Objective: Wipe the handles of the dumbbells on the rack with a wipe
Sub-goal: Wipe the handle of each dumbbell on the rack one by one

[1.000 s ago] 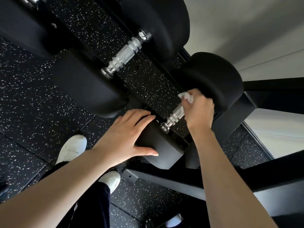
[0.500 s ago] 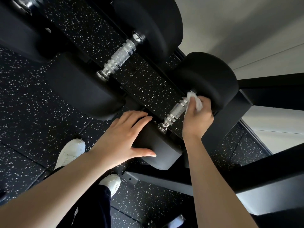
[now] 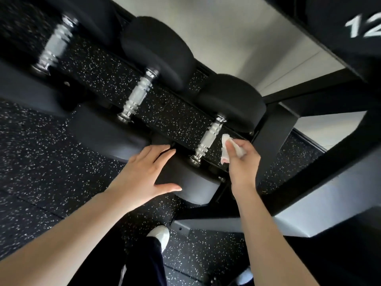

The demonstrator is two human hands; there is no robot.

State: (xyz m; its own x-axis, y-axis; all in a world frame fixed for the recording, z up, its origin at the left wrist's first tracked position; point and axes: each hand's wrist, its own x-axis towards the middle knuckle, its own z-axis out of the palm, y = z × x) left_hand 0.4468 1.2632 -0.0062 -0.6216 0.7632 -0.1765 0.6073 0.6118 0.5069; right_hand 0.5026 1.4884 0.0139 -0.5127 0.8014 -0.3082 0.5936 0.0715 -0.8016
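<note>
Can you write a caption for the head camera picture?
Right hand pinches wipe beside dumbbell handle; left hand steadies it.

Black dumbbell heads (image 3: 231, 100), chrome ridged handles (image 3: 209, 139), white wipe (image 3: 227, 149), black floor (image 3: 41, 162) (white-speckled), white shoe (image 3: 159, 235).

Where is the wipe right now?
In the head view, the white wipe is pinched in the right hand, right of centre, just beside the chrome handle of the nearest dumbbell, apparently off it.
</note>
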